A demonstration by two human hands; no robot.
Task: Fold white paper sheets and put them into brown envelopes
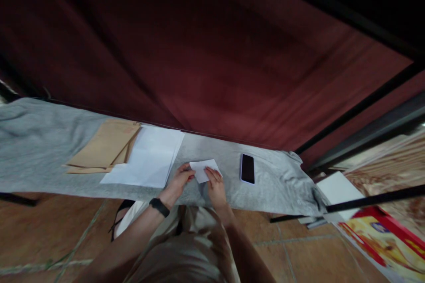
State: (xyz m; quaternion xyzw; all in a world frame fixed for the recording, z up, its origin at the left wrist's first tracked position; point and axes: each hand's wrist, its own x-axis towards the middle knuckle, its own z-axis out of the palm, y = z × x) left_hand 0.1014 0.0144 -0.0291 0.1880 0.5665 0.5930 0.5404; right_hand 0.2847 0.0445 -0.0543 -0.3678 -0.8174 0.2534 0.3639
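A small piece of folded white paper [201, 169] lies over the grey cloth in front of me. My left hand [182, 176] pinches its left corner between thumb and fingers. On the paper's right part rest the fingers of my right hand [215, 182], stretched out and pressing from above. A dark band circles my left wrist. Left of my hands lies a stack of white paper sheets [149, 157], partly over some brown paper envelopes [106, 143]. To the right is a phone [247, 169] with a dark screen and a pale purple edge.
A grey cloth [275, 185] covers the narrow surface. Behind it rises a dark red panel [212, 75] with black bars. A red and yellow box [381, 241] and a white box [338, 190] stand at the lower right, above the tiled floor [272, 247].
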